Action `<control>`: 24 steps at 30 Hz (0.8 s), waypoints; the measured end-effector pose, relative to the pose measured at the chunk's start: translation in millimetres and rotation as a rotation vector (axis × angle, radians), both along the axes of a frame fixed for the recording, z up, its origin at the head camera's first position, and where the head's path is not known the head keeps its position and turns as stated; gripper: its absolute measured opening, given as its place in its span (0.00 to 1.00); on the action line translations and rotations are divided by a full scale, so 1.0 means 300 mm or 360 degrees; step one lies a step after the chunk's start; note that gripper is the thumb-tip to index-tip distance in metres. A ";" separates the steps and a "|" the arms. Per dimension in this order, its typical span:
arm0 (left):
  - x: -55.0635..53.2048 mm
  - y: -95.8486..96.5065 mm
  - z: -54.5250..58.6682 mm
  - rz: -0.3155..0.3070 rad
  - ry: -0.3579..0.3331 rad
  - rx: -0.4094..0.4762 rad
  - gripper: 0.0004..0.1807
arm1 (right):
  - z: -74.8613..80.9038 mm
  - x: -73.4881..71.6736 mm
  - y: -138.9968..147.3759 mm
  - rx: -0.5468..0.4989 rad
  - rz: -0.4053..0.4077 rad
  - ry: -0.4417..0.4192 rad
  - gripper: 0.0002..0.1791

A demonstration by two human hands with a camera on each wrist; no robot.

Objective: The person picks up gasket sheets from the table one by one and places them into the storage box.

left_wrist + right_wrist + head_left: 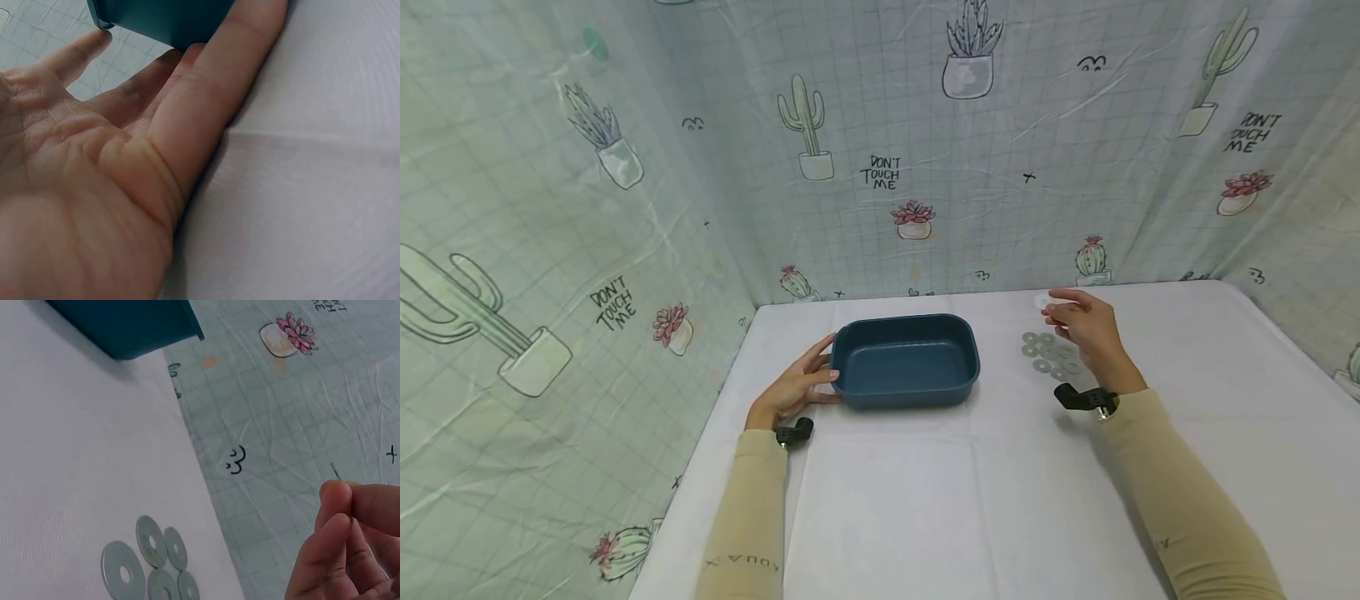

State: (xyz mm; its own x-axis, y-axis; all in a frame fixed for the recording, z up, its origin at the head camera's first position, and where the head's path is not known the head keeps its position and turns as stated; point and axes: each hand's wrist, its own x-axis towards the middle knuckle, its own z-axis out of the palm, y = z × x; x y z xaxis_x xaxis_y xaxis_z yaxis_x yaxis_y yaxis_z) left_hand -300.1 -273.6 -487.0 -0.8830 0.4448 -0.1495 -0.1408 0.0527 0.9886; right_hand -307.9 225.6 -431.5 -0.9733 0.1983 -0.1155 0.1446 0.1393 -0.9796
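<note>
At the left end of a dark teal rectangular container (904,392), my left hand (793,387) touches the wall and rim with spread, fairly straight fingers. The left wrist view has several fingers against the container's outer wall (162,22), one lying along the tablecloth. Off to the right, my right hand (1086,329) pinches a flat washer (1042,302) between thumb and fingertips. Only the washer's thin edge (335,470) shows in the right wrist view. Below that hand several grey washers (1042,366) lie grouped on the table, partly hidden by it.
A white cloth covers the table (887,500). Behind it and on the left hangs a pale green curtain (715,208) printed with cacti, close to the table's far edge. A dark wrist camera (1078,397) sits on the right wrist, another (795,431) on the left.
</note>
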 end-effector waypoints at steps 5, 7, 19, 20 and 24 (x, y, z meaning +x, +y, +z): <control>-0.002 -0.001 -0.002 0.0008 -0.0014 0.0015 0.44 | 0.024 0.010 -0.048 0.0018 0.0041 0.0064 0.25; -0.002 -0.003 -0.001 0.0001 -0.0020 0.0019 0.44 | 0.036 0.016 -0.066 0.0024 0.0058 0.0090 0.25; -0.010 -0.003 -0.006 -0.0007 -0.0012 0.0003 0.44 | 0.073 0.051 -0.185 0.0077 0.0247 0.0187 0.26; -0.010 -0.003 -0.006 -0.0007 -0.0014 0.0005 0.44 | 0.075 0.052 -0.196 0.0085 0.0258 0.0187 0.25; -0.008 -0.003 -0.005 -0.0015 -0.0012 0.0014 0.44 | 0.085 0.052 -0.239 0.0076 0.0325 0.0201 0.24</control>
